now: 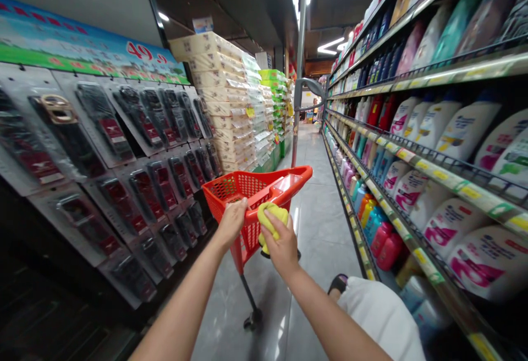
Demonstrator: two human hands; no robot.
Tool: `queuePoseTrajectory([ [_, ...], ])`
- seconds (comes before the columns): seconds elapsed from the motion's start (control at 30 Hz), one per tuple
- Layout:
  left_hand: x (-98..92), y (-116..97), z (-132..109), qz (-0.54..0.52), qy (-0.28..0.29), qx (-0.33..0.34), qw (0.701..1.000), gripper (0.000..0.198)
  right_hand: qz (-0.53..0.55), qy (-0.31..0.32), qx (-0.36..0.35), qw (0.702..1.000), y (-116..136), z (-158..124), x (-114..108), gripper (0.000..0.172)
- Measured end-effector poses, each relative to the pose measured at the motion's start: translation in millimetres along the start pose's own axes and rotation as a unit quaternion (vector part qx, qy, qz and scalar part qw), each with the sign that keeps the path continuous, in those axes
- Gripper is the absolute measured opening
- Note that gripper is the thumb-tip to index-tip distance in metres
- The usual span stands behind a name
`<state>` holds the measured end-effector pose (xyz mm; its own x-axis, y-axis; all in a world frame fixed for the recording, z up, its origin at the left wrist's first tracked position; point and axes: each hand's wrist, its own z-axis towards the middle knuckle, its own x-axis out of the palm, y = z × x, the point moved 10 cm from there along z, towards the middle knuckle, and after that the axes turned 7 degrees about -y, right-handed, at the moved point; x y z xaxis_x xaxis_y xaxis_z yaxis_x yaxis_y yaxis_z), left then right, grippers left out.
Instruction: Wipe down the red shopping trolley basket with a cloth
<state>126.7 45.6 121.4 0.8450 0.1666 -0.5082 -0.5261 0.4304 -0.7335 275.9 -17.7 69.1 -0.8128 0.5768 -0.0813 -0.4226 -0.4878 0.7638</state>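
Note:
A small red plastic shopping cart [223, 191] with lattice walls stands in the aisle in front of me. My left hand [233, 220] is closed round the near left end of its red handle [282, 186]. In my right hand [282, 242] is a bunched yellow cloth [272, 217], pressed against the handle's near side. My right fingers curl over the cloth, and part of it is hidden behind them. The basket's inside shows only in part, through the gap beyond the handle.
Packaged belts [119, 201] hang on a rack at left. Behind it rise stacked cartons [223, 97]. Shelves of shampoo bottles [445, 121] line the right side. A tall grey pole [301, 36] stands beyond the cart. Grey tiled floor [322, 229] runs down the aisle.

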Motion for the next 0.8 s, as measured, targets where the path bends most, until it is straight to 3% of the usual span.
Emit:
queuePoseTrajectory([
  [0.1,-6.0,3.9,-2.0,-0.008,0.013,0.006,1.0,0.053,-0.01,-0.013,0.008,1.0,-14.2,13.9,-9.1,0.037],
  [0.23,-15.1,2.6,-5.4,0.005,0.025,0.012,1.0,0.052,-0.062,-0.089,0.065,0.992,-65.7,86.4,-43.7,0.042],
  [0.33,-18.4,-0.8,-6.7,0.025,0.028,0.015,0.999,0.051,-0.115,-0.079,0.096,0.986,-96.0,138.1,-56.0,0.044],
  [0.43,-17.3,-1.6,-6.0,0.035,0.024,0.014,0.999,0.05,-0.15,-0.067,0.116,0.98,-110.1,161.8,-59.5,0.044],
  [0.6,-7.7,1.0,-2.1,0.031,0.022,0.015,0.999,0.05,-0.123,-0.102,0.099,0.982,-96.8,139.6,-51.3,0.045],
  [0.8,-0.7,3.5,-0.7,0.033,0.023,0.005,0.999,0.05,-0.036,-0.143,0.071,0.986,-46.1,58.4,-27.0,0.043],
])
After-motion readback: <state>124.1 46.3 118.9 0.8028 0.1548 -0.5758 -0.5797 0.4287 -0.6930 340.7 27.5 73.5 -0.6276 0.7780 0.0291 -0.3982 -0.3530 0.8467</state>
